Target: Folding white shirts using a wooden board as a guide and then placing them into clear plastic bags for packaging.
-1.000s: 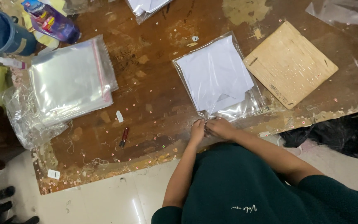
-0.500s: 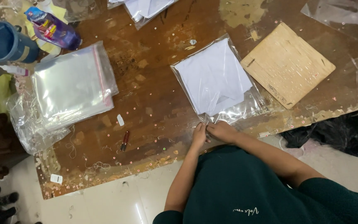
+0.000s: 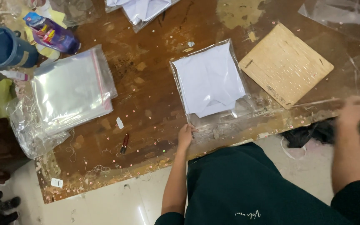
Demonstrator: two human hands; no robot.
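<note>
The left hand (image 3: 186, 134) is pinching its grip together on the near corner of the clear bag (image 3: 213, 85) holding folded white cloth, which is lying mid-tabletop (image 3: 155, 100), just beside the wooden board (image 3: 286, 64); the right hand (image 3: 353, 109) is blurring past the tabletop's near right edge, its grip impossible to tell; bare wood is lying open leftward toward the stack of empty bags (image 3: 71, 89).

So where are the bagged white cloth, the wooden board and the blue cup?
bagged white cloth (image 3: 208, 79), head view, middle of the folded fabric
wooden board (image 3: 285, 64), head view, centre of its face
blue cup (image 3: 5, 48), head view, its inside
</note>
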